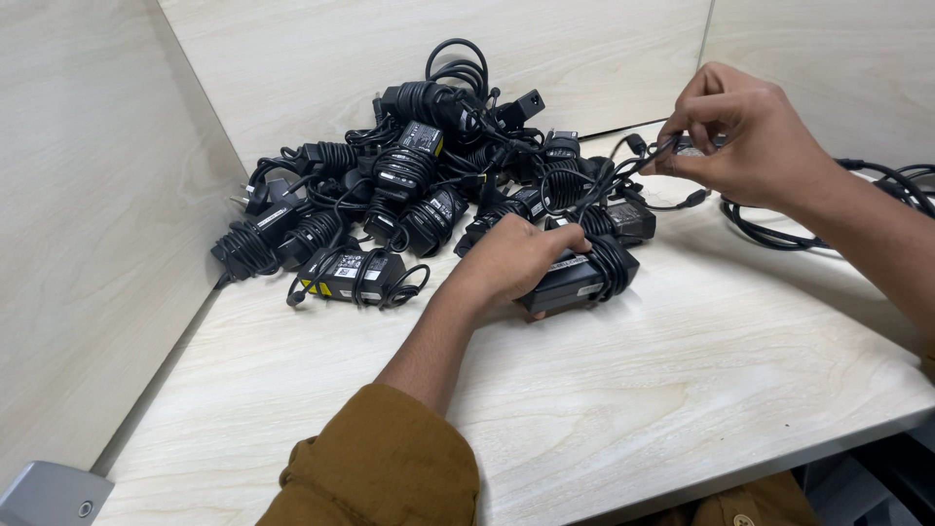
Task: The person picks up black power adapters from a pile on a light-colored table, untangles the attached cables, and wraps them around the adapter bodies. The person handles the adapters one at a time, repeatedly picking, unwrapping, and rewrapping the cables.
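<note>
At the far left a pale partition wall (88, 244) is closing off the desk (682, 390), and a heap of black power adapters (390, 195), each with its cord wound around its body, is lying piled in the corner against it. Moving right, the left hand (511, 258) is pressing down on one black adapter brick (575, 278) at the near edge of the heap, fingers curled over its top and closed on it, pinning it to the desk; a coil of cord is already sitting around the brick's right end. Further right, the right hand (745, 131) is hovering above the desk with thumb and fingertips pinched shut on the thin black cord (623, 170) that is running back down toward that brick. Judging from this, the winding of the cord around the brick is under way and part done. The next move seems to be calling for the cord to be carried over the brick under steady tension, while the left hand is keeping the brick from sliding. At the far right, a loose black cable (779, 229) is lying in loops on the desk, apart from the heap.
</note>
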